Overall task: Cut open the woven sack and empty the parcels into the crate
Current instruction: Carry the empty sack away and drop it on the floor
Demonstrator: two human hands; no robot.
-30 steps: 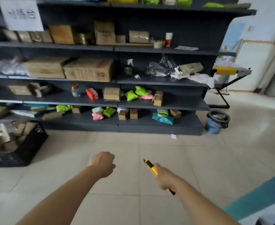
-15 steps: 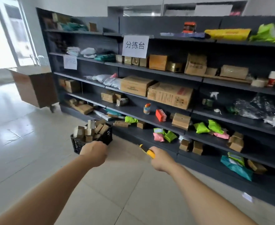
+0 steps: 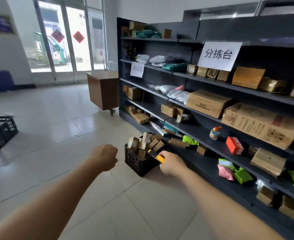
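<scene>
On the dark metal shelving unit (image 3: 191,75), a white paper sign (image 3: 219,55) reads 分拣台; a brown cardboard box (image 3: 207,103) reads CHANDO upside down. A smaller sign (image 3: 137,69) is too blurred to read. The right hand (image 3: 173,164) has its fingers wrapped round a yellow-and-black utility knife (image 3: 157,155). The left hand (image 3: 105,156) is a loose fist. A black plastic crate (image 3: 137,161) heaped with small cardboard parcels (image 3: 147,142) sits on the floor at the shelving's foot.

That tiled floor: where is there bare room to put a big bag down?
Bare floor runs between the empty crate at left and the full crate by the shelving. More lies toward the wooden desk. The shelves are crowded with parcels.
</scene>
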